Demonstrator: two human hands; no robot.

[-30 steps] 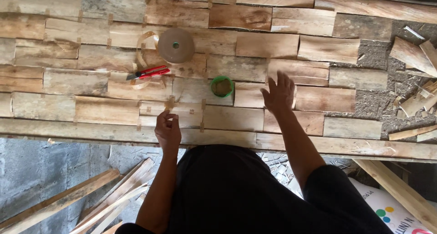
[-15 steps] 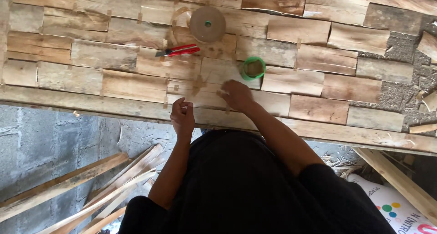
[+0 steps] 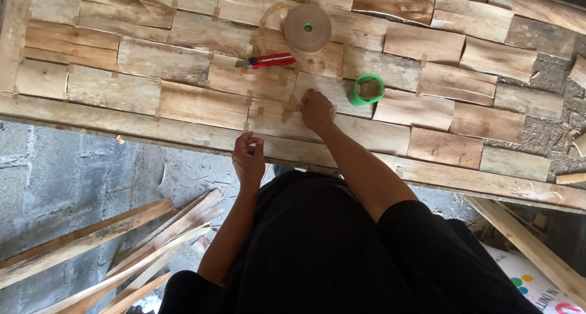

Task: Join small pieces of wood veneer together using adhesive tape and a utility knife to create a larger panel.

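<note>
A panel of thin wood veneer pieces [image 3: 183, 100] lies across the table, its seams joined with short strips of brown tape. My right hand [image 3: 316, 109] presses down on a seam near the panel's middle, fingers curled over a small tape piece. My left hand [image 3: 248, 158] rests at the panel's near edge with fingers pinched together; whether it holds a bit of tape I cannot tell. A roll of brown paper tape [image 3: 307, 27] lies beyond my right hand. Red-handled scissors [image 3: 267, 60] sit left of that roll. A green tape ring [image 3: 367, 89] lies just right of my right hand.
Long wooden slats [image 3: 116, 247] lean on the grey concrete floor at lower left. Another slat [image 3: 531, 247] runs along the lower right, above a white printed sack [image 3: 537, 286]. Loose wood scraps [image 3: 577, 143] and sawdust lie at the right end of the table.
My right hand has drawn back from the open panel toward the near seam and now presses on it. My left hand stays at the near edge. The view has shifted.
</note>
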